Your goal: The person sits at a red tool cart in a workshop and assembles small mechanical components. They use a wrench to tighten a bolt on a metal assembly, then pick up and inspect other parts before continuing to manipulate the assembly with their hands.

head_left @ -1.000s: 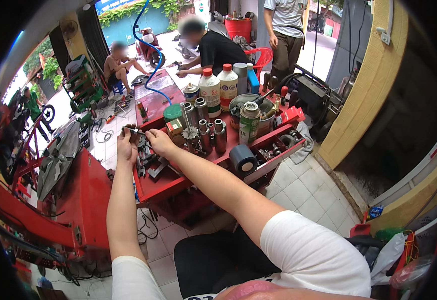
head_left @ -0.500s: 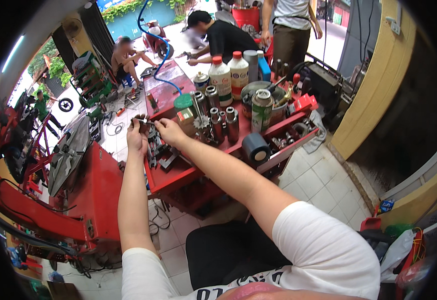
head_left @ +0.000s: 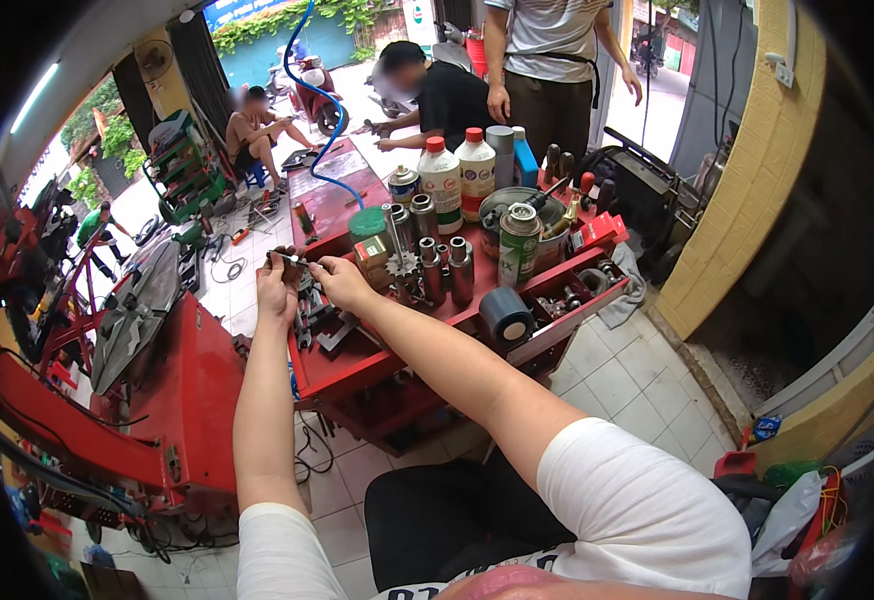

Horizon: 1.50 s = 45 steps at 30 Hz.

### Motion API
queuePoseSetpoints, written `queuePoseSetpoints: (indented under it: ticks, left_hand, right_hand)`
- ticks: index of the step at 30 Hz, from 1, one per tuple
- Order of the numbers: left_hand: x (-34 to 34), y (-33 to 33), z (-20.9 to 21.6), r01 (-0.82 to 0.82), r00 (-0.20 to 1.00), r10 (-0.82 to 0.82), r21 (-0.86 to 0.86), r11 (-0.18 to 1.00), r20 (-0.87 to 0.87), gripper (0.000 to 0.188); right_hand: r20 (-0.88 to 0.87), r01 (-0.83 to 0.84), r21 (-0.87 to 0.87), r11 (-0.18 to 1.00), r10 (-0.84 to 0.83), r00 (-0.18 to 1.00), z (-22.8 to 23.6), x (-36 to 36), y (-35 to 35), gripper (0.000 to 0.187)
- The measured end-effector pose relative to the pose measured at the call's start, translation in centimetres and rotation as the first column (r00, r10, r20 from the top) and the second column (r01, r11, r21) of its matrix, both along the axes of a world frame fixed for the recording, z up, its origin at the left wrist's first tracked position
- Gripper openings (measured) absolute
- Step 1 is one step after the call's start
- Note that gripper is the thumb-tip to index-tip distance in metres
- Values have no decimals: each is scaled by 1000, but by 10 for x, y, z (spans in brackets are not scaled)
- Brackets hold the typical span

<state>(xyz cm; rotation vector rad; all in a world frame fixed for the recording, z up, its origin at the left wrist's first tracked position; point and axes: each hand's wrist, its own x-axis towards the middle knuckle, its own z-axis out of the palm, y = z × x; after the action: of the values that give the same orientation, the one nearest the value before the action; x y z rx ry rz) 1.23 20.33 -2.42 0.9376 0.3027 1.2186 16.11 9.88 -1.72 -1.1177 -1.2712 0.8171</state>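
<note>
Over the left end of a red tool cart, my left hand pinches a small, thin part with dark and silvery sections. My right hand has its fingertips closed on the other end of this rod-like part. Its exact kind is too small to make out. Below the hands lie metal wrenches in the cart's open top. Right of my right hand are a small box, a toothed metal wheel and several upright metal sockets.
White bottles, a spray can and a dark cylinder stand on the cart. A blue hose hangs beyond. One person bends over at the far side; another stands behind. Red machinery flanks the left.
The view has shifted slightly. Both hands keep hold of the small part, which now slopes more downward to the right. The standing person has moved left in the picture.
</note>
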Motion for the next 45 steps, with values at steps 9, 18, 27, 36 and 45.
queuePoseSetpoints:
  ticks: [9,18,27,36,45]
  left_hand:
    - [13,-1,7,70,997,-70,19,997,41,23]
    - [8,0,6,10,1000,-9,29,1000,-23,24]
    - [16,-5,9,-11,998,14,47,999,-63,28]
    - [12,-7,4,11,1000,-11,-29,1000,-2,31]
    - [1,-73,68,-90,974,126,-186,978,188,36]
  right_hand:
    - [-116,-47,4,999,47,992,-21,13,26,36]
    - [-39,73,124,990,-69,997,-10,3,15,41]
    - [26,133,127,983,-138,990,-16,10,18,40]
    - [130,110,97,989,-122,984,-10,6,-11,43]
    - [-101,-102,81,992,110,989,63,-29,-195,32]
